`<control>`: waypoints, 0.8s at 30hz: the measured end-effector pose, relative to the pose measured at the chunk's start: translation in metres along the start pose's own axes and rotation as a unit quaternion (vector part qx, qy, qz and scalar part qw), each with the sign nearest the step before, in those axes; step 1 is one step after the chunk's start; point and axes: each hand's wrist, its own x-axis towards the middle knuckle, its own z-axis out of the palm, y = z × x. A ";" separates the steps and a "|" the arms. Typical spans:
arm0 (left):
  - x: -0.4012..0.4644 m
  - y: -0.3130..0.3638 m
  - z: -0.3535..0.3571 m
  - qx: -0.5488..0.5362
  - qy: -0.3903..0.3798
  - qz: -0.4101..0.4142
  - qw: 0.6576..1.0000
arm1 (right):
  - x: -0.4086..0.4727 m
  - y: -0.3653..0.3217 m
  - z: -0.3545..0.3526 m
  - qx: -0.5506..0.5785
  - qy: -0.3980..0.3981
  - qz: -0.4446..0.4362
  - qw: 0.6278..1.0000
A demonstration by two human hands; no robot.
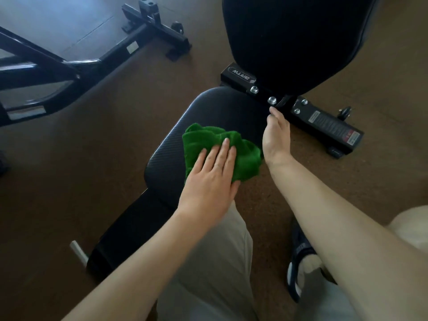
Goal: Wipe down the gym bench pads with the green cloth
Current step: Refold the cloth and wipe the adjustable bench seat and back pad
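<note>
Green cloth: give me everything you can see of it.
The green cloth is a bright green, fuzzy towel-like rag, bunched and creased rather than folded flat. It lies on the black textured seat pad, toward the pad's right edge, short of the raised back pad. The left hand presses on its near part with flat, straight fingers. The right hand rests at the pad's edge just beside it; contact there cannot be told.

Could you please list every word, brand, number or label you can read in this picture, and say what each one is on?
"BRTW", seen upside down: on the black bracket under the back pad.
Warning label on the bench base: too small to read.
Red sticker on the same base: blurred, unreadable.
White stickers on the black frame to the left: no readable text.
</note>
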 end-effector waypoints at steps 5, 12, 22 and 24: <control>-0.030 -0.016 0.016 0.042 0.043 0.061 0.996 | 0.008 -0.008 -0.027 0.207 -0.008 0.151 0.966; 0.068 0.036 0.008 0.006 0.001 0.020 1.000 | 0.005 -0.008 -0.032 0.243 -0.049 0.177 0.953; 0.010 0.019 0.005 0.018 0.001 0.063 0.998 | 0.002 -0.003 -0.039 0.156 -0.077 0.141 0.975; -0.001 0.004 0.006 0.021 -0.007 0.054 0.998 | 0.004 -0.001 -0.038 0.139 -0.075 0.132 0.979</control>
